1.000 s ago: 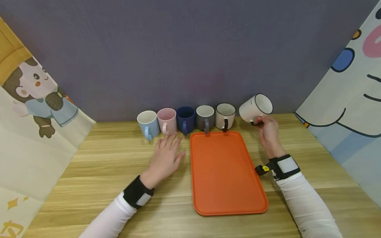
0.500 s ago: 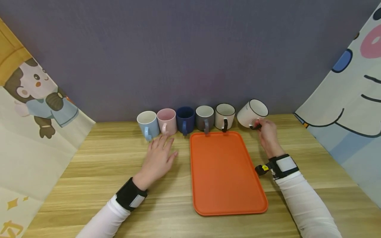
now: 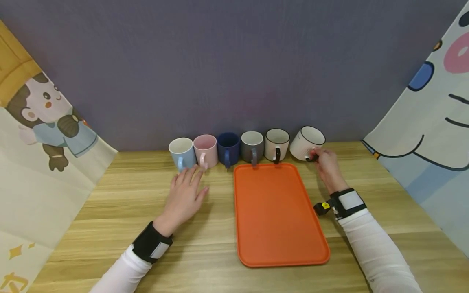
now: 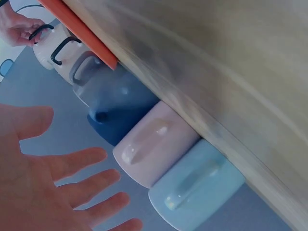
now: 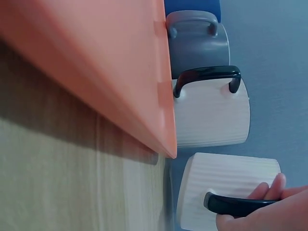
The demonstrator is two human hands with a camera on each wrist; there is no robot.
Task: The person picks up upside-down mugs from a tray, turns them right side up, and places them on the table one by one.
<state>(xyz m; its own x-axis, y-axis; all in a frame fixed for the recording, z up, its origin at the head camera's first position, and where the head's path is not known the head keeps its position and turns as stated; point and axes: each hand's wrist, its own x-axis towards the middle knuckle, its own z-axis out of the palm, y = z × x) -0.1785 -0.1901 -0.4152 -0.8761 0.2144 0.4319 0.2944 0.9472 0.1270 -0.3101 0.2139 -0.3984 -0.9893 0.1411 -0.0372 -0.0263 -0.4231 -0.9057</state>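
Observation:
With its thumb and fingers, my right hand (image 3: 327,167) pinches the black handle (image 5: 233,204) of a ribbed white mug (image 3: 303,145) with a black rim. That mug leans to the right at the row's right end; whether its base touches the table is unclear. To its left a cream mug (image 3: 276,147), a grey mug (image 3: 252,148), a navy mug (image 3: 228,152), a pink mug (image 3: 206,150) and a light blue mug (image 3: 183,152) stand upright, handles forward. My left hand (image 3: 183,197) spreads its fingers before the pink and light blue mugs, apart from them in the left wrist view.
An orange tray (image 3: 280,215) lies in front of the grey and cream mugs, between my hands. The wooden table (image 3: 121,203) ends at a dark grey panel (image 3: 234,65) behind the row. Printed cloth panels (image 3: 55,134) flank both sides.
The white mug in my right hand has come down, shifted left and become more upright. My left hand has slid left along the front of the mugs.

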